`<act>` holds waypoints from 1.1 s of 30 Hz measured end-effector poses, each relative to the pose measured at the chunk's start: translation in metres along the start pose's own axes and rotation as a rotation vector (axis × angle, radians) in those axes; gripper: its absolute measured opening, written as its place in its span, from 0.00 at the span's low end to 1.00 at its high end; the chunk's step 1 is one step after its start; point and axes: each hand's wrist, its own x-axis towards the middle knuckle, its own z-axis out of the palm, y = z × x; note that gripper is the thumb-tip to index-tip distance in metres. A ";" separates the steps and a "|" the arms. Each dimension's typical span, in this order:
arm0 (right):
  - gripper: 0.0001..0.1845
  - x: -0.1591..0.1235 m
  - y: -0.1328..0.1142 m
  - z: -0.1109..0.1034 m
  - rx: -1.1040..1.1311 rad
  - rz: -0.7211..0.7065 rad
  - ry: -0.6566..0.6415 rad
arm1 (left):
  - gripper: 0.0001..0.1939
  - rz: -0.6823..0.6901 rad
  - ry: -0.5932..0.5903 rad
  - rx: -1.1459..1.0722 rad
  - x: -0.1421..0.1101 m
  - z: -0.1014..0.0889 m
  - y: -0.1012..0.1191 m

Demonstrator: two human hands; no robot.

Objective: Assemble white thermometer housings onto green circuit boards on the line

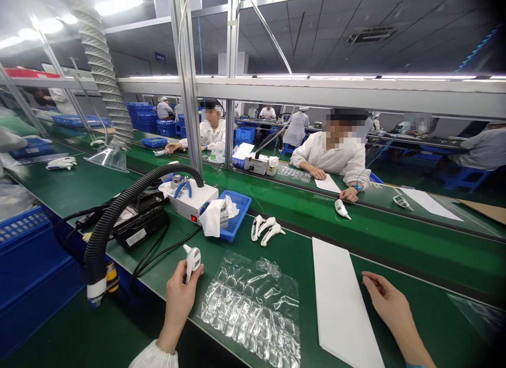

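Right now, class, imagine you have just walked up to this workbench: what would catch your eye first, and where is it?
Probably the thick black ribbed hose, arching up on the left to a white box. Next, the white handheld device, upright in the left hand. Then the shiny clear plastic packaging spread between the hands, with white paper beside it, near the right hand.

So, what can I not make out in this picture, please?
All in the head view:
White device: lower part hidden by the left hand; display too small to read.
White paper: near end cut off by the bottom edge.
Right forearm: cut off by the bottom edge.
Label on the black equipment: too small to read.
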 end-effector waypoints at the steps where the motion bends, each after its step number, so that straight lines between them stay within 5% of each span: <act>1: 0.26 0.000 0.001 0.000 -0.004 -0.002 -0.004 | 0.17 -0.005 0.005 -0.012 0.000 0.000 -0.001; 11: 0.25 0.000 0.002 0.001 -0.031 -0.018 -0.012 | 0.17 -0.063 -0.041 -0.065 0.002 0.000 -0.008; 33: 0.22 -0.002 0.007 0.009 0.090 -0.147 0.031 | 0.25 -0.141 -0.176 0.177 0.015 -0.003 -0.010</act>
